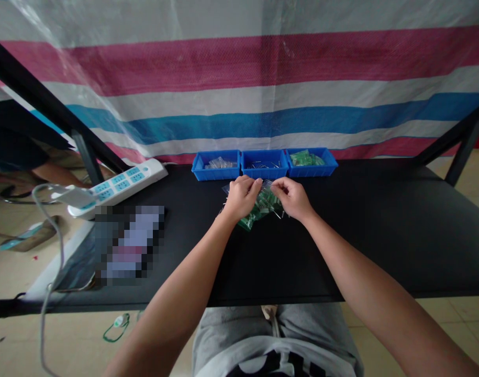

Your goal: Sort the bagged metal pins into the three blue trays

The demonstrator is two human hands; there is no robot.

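Note:
Both hands work just in front of the blue bins, above a small pile of clear and green plastic bags (267, 201). My left hand (241, 198) is closed, its thumb and fingers pinched at the left part of a clear plastic bag. My right hand (293, 198) pinches near the right side of the same clear plastic. Thin metal pieces (279, 214) stick out beside the bags; their exact kind is too small to tell. The fingers partly hide the bag's opening.
Three blue bins stand in a row: a left bin (216, 174) with clear bags, a middle bin (265, 172) with thin metal pieces, a right bin (313, 171) with green bags. A white power strip (119, 188) and a blurred-out phone-like object (135, 243) lie left on the black table (380, 235).

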